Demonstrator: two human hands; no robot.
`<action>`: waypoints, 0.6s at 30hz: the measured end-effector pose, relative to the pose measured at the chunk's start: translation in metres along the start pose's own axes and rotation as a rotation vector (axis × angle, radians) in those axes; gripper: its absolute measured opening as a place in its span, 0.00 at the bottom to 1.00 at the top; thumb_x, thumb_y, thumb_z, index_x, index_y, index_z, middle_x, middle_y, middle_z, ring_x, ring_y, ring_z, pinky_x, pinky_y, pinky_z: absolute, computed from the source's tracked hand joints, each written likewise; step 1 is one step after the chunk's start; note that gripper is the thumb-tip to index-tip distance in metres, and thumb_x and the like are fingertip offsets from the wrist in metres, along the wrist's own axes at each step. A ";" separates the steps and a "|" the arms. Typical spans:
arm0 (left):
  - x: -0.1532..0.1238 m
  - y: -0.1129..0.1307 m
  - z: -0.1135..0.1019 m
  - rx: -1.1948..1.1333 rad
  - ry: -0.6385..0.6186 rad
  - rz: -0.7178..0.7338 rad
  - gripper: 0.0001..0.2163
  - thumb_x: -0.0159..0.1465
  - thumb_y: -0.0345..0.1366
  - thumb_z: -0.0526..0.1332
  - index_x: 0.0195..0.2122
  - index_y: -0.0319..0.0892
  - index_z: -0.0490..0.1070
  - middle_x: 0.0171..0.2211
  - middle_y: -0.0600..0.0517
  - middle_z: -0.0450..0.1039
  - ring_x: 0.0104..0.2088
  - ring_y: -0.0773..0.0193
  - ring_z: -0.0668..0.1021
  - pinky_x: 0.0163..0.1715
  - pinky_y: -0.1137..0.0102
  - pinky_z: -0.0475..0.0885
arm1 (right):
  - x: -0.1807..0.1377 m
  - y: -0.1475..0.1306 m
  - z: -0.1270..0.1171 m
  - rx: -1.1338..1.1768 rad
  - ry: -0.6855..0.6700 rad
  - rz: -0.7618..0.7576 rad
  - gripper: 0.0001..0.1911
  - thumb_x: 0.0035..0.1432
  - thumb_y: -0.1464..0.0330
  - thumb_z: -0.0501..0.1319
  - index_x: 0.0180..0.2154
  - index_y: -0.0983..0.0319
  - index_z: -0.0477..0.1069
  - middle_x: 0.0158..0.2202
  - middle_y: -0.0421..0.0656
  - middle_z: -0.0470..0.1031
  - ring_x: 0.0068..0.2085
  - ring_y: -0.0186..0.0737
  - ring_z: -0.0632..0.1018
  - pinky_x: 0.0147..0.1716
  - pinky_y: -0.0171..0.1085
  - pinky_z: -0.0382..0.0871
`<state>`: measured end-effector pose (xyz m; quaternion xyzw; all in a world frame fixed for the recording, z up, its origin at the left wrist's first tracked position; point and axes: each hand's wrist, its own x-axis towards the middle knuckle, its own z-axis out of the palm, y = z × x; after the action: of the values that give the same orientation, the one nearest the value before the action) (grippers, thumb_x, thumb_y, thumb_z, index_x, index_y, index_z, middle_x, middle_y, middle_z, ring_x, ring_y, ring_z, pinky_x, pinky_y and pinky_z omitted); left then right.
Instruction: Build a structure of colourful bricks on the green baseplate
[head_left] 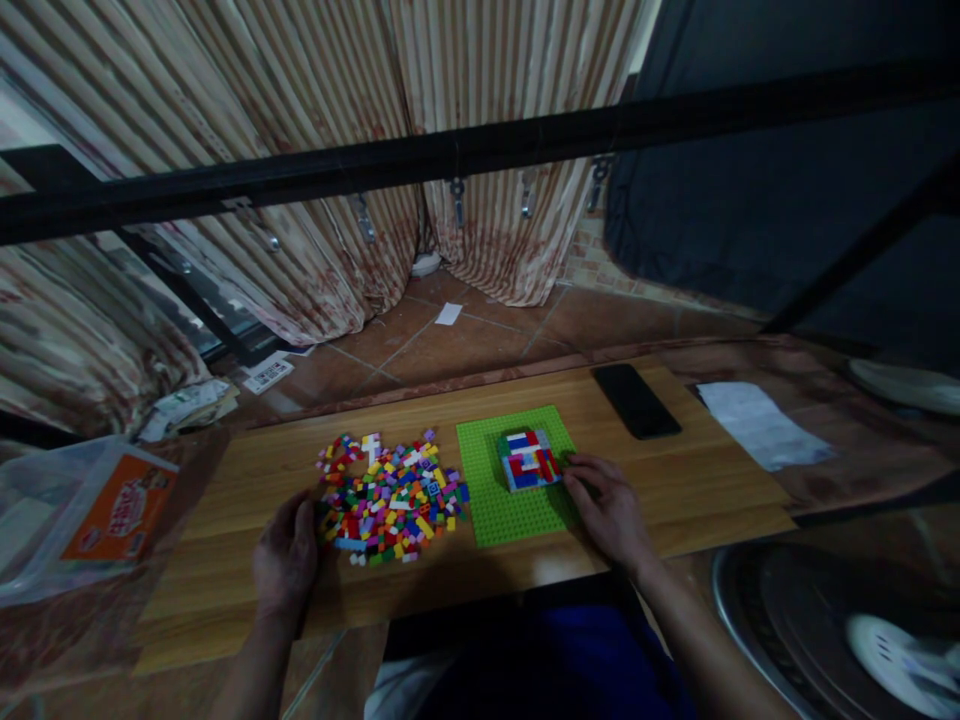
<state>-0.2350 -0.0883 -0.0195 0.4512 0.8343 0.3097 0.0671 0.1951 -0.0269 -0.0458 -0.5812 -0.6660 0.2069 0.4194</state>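
Head view: on a table (202, 560) across the lower frame, loose bricks (397, 500) lie left of centre; just right of centre, a green baseplate (480, 505) bears a model (530, 460). Left hand (287, 550), fingers curled, beside the bricks; right hand (611, 510), fingers bent, at the model's right edge. Cannot tell whether either grips.
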 end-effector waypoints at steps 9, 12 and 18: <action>0.001 -0.002 0.000 0.002 -0.008 0.014 0.21 0.64 0.45 0.51 0.50 0.39 0.73 0.48 0.42 0.77 0.48 0.51 0.78 0.47 0.60 0.73 | 0.021 -0.008 0.003 0.025 -0.023 0.198 0.12 0.53 0.59 0.60 0.27 0.57 0.78 0.41 0.47 0.79 0.46 0.48 0.76 0.51 0.49 0.67; 0.001 -0.001 0.000 0.000 -0.006 0.000 0.21 0.64 0.45 0.51 0.50 0.39 0.73 0.47 0.42 0.77 0.49 0.51 0.78 0.48 0.60 0.73 | 0.022 -0.008 0.003 0.031 -0.055 0.227 0.12 0.52 0.59 0.60 0.27 0.58 0.79 0.42 0.47 0.79 0.46 0.48 0.76 0.51 0.49 0.66; -0.001 0.000 0.001 -0.016 0.022 0.012 0.19 0.64 0.45 0.52 0.48 0.41 0.74 0.46 0.44 0.78 0.47 0.53 0.79 0.46 0.62 0.73 | 0.026 -0.008 0.003 0.035 -0.066 0.247 0.12 0.51 0.60 0.60 0.25 0.59 0.79 0.40 0.47 0.79 0.44 0.46 0.78 0.50 0.45 0.68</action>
<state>-0.2340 -0.0884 -0.0199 0.4524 0.8297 0.3216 0.0596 0.1888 -0.0037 -0.0334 -0.6441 -0.5993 0.2876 0.3784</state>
